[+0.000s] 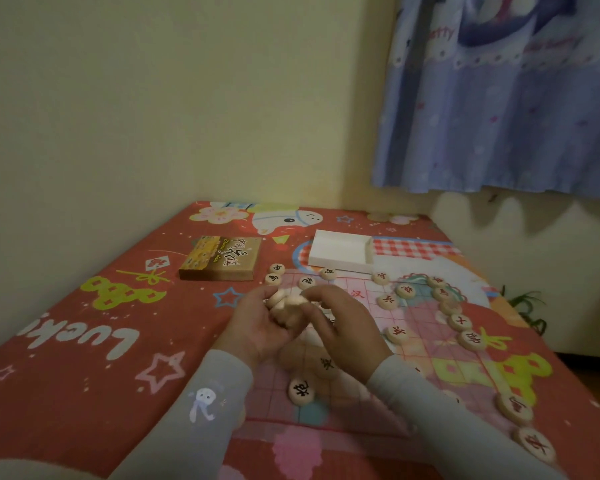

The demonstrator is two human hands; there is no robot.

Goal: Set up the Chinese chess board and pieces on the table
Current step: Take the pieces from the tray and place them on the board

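A thin, see-through chess board sheet with a red grid lies on the red cartoon tablecloth. Round wooden chess pieces sit on it: red-lettered ones along the right side, black-lettered ones near me and at the far left. My left hand cups several wooden pieces above the board's middle. My right hand pinches at one piece on top of that handful. Part of the board is hidden under my hands and sleeves.
The brown chess box lid lies at the far left of the board. The open white box tray sits behind the board. A yellow wall stands behind the table and a blue curtain hangs at the right.
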